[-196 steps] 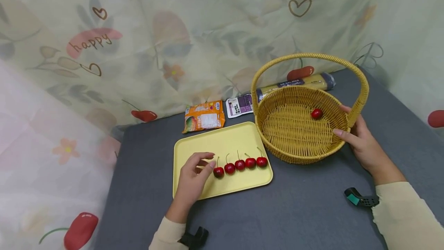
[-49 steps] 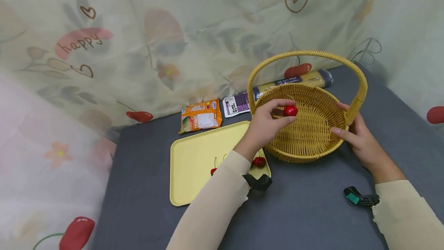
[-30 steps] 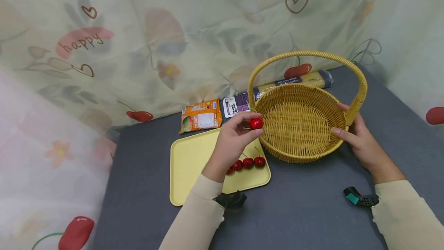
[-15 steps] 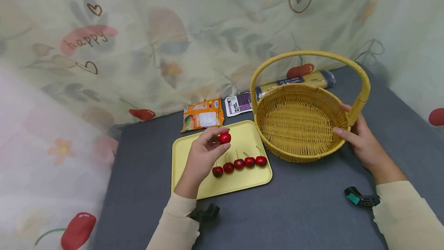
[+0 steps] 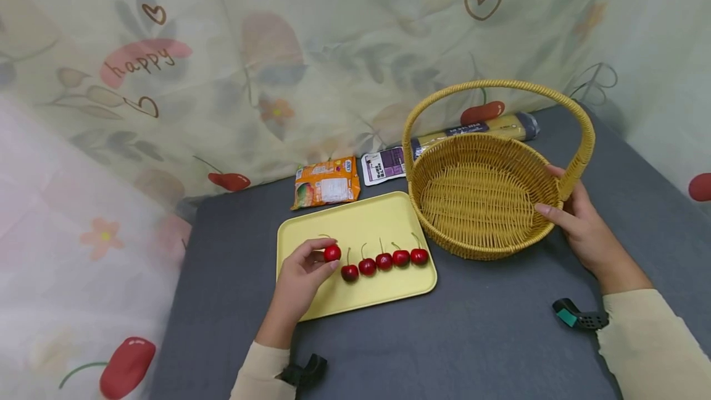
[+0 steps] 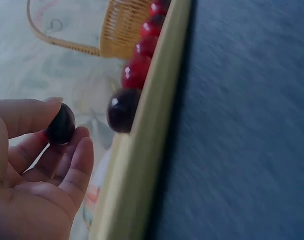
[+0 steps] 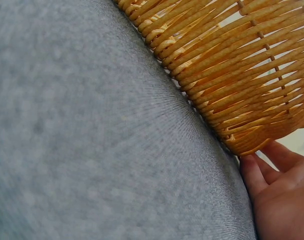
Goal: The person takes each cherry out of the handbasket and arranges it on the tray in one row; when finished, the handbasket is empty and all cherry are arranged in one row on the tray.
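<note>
Between thumb and fingertips my left hand (image 5: pixel 300 279) pinches a cherry (image 5: pixel 332 253), held over the left part of the yellow tray (image 5: pixel 372 210). Just right of it a row of several red cherries (image 5: pixel 384 261) with stems lies along the tray. In the left wrist view the pinched cherry (image 6: pixel 61 125) looks dark, close to the end cherry (image 6: pixel 124 110) of the row. My right hand (image 5: pixel 580 218) grips the right side of the wicker basket (image 5: pixel 478 202), thumb over the rim. No cherry shows inside the basket. The right wrist view shows fingers at its woven wall (image 7: pixel 232 75).
Behind the tray lie an orange snack packet (image 5: pixel 326 183) and a purple-and-white pouch (image 5: pixel 383 166). A long yellow package (image 5: pixel 500 128) lies behind the basket. The grey table (image 5: pixel 444 338) meets a patterned cloth backdrop (image 5: pixel 333 66) at the back.
My left hand has carried the cherry out from over the basket, left and down to the tray's left part. The cherry seen earlier in the basket is gone from it. My right hand stays put.
</note>
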`<control>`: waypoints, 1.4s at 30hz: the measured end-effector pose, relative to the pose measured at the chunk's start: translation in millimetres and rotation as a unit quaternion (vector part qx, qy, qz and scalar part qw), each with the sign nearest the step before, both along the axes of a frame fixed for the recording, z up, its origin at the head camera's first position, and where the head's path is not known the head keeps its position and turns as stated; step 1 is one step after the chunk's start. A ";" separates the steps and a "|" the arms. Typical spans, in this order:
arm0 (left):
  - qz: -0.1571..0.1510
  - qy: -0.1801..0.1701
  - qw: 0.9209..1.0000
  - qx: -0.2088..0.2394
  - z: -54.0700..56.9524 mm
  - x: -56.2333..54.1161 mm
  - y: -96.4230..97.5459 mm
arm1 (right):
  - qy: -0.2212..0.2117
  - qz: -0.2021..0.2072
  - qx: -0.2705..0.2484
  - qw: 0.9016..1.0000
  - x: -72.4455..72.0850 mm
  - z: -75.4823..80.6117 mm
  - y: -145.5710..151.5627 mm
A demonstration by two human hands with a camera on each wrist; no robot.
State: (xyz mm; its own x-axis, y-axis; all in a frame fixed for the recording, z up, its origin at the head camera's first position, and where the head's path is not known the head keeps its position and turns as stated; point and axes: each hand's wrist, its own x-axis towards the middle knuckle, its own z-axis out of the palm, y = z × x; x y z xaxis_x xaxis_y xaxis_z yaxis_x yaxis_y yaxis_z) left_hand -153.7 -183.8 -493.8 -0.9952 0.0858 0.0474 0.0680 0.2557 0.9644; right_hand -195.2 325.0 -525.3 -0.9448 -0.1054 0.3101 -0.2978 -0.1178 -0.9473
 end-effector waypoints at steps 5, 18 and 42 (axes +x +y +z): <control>0.015 -0.003 1.000 -0.018 -8.2 7.0 -8.7 | 0.005 0.004 -0.007 1.000 -0.7 -1.2 0.5; 0.009 0.027 0.995 -0.100 -22.4 14.5 -22.6 | -0.003 0.001 0.001 1.000 -3.4 -2.5 -1.5; -0.023 0.037 0.994 -0.103 -27.7 16.6 -20.0 | 0.003 0.001 -0.004 1.000 -1.2 -1.3 -0.4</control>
State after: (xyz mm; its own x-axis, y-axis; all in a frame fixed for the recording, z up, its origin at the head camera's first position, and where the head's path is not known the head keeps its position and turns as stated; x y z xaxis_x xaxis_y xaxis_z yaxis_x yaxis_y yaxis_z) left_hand -137.2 -203.8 -521.5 -0.9842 0.1473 0.0980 0.1541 0.4414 0.8840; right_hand -196.4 324.6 -526.5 -0.9428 -0.1057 0.3161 -0.3026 -0.1264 -0.9447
